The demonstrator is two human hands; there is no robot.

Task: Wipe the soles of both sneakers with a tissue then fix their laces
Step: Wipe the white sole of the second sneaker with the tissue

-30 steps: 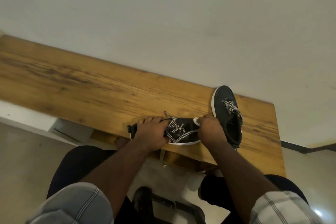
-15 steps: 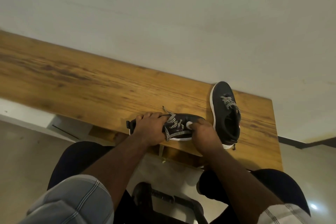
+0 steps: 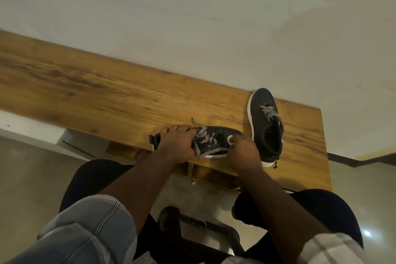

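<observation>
A black sneaker [image 3: 217,135] with a white sole and black-and-white laces [image 3: 204,140] lies sideways at the front edge of the wooden table [image 3: 107,92], toe to the right. My left hand [image 3: 175,146] grips it over the heel and opening. At its toe end, my right hand [image 3: 244,154] pinches a small white wad [image 3: 231,140], apparently tissue, against the black upper. The second black sneaker [image 3: 262,100] stands upright to the right, toe toward the wall, with its laces loose.
The table runs along a pale wall [image 3: 192,17] and ends just right of the second sneaker. My knees and a black metal frame [image 3: 192,223] are below the table's front edge, over a pale floor.
My right hand with the white wad has slid left along the near sneaker, from the toe tip toward the laces. My left hand keeps its grip.
</observation>
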